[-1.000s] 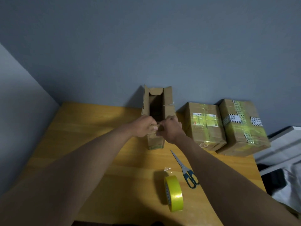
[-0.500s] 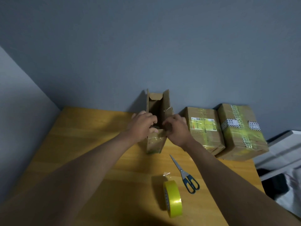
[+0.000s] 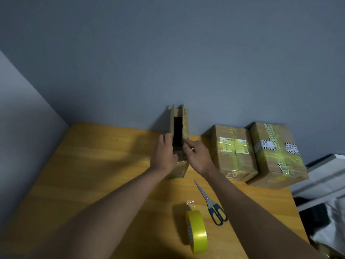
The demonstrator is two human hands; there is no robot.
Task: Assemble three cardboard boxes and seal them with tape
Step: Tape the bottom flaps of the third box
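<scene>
A narrow cardboard box [image 3: 185, 120] stands on the wooden table [image 3: 104, 165] by the wall, its top flaps up and its dark inside showing. My left hand [image 3: 164, 156] rests against the box's left side with fingers extended along the left flap. My right hand [image 3: 197, 157] pinches the edge of the right flap between thumb and fingers. Two boxes sealed with yellow tape lie to the right, one [image 3: 235, 152] beside the other [image 3: 276, 154]. A roll of yellow tape [image 3: 197, 232] stands on edge near me, with scissors [image 3: 211, 202] next to it.
A grey wall rises just behind the boxes. Past the table's right edge lie white boards [image 3: 324, 176] and dark clutter [image 3: 317, 217]. Bare tabletop stretches to the left of my arms.
My hands have moved up from the box's near end to its side flaps, and the two long flaps have been pushed closer together. The view shifted slightly.
</scene>
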